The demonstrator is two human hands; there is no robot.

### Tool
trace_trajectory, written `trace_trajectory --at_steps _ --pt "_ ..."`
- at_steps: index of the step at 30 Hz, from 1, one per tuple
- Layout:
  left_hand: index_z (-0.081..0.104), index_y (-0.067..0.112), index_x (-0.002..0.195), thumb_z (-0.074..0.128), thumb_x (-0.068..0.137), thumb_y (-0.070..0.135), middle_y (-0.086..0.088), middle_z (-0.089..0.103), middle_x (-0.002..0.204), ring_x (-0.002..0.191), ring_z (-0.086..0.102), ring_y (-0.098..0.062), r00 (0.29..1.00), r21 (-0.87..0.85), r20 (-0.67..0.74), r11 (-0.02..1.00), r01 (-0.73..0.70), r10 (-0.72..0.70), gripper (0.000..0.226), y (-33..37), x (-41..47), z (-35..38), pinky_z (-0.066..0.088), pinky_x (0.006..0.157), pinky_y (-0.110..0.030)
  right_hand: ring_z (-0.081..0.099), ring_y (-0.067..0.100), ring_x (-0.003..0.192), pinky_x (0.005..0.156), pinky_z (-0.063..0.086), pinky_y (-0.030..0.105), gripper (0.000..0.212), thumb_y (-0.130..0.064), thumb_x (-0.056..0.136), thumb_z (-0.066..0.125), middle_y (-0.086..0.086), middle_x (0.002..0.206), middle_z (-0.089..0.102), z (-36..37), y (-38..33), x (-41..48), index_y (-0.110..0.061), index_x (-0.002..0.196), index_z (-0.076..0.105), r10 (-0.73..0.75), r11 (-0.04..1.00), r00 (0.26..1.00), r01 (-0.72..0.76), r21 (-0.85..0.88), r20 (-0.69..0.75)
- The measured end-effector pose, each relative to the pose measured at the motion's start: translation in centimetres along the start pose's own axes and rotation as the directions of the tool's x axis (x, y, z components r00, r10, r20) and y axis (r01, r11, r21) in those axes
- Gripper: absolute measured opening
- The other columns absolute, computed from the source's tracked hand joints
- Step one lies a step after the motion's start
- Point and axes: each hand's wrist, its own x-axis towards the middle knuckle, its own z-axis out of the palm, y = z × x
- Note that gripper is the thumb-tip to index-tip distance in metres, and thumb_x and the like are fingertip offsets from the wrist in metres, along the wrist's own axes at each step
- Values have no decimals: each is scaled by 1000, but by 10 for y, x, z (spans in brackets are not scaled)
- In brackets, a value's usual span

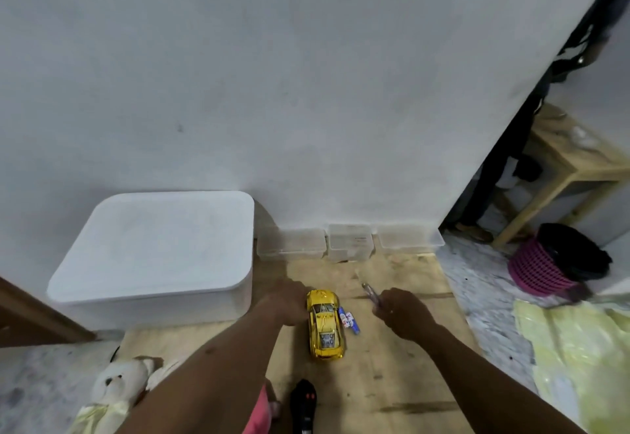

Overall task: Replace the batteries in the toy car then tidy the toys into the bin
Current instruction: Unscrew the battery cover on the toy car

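Your yellow toy car (325,324) stands on its wheels on the floor, just right of your left hand (289,300), lengthways away from you. Blue-and-white batteries (348,320) lie just beside its right flank, between it and your right hand (399,311), which grips a clear-handled screwdriver (370,292). The white bin (153,256), lid on, sits left of your left hand.

Left hand (286,300) extended, knuckles up, right hand (399,311) gripping screwdriver (371,293)
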Motion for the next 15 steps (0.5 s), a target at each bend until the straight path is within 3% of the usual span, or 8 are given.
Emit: trace_trajectory --at_steps 3,7,11,15 --pt "61 18 121 54 91 43 -6 65 126 113 62 -27 995 -259 -13 961 91 -98 40 1 2 29 48 86 -31 61 15 79 73 48 29 26 -32 82 70 -7 77 58 16 17 -13 -32 66 50 136 989 988 -140 46 72" --pt "38 25 146 62 84 51 -7 52 140 124 54 -28 975 -494 -22 850 181 -220 71 17 11 50 48 97 -36 62 18 90 71 40 24 17 -33 80 72 -2 92 61 33 28 -18 -33 84 55 156 985 983 -162 51 99" --pt "23 31 156 67 84 55 -11 24 158 136 44 -33 979 -502 -6 847 174 -204 88 40 18 68 41 108 -36 62 18 92 75 45 25 20 -32 80 73 0 96 65 42 34 -15 -22 96 68 146 986 985 -153 73 91" --pt "33 33 152 65 85 49 -11 18 156 123 55 -34 975 -460 -37 870 178 -219 76 53 14 80 47 101 -36 58 16 89 74 43 25 24 -32 83 72 1 101 65 39 35 -14 -19 102 68 146 987 986 -151 56 80"
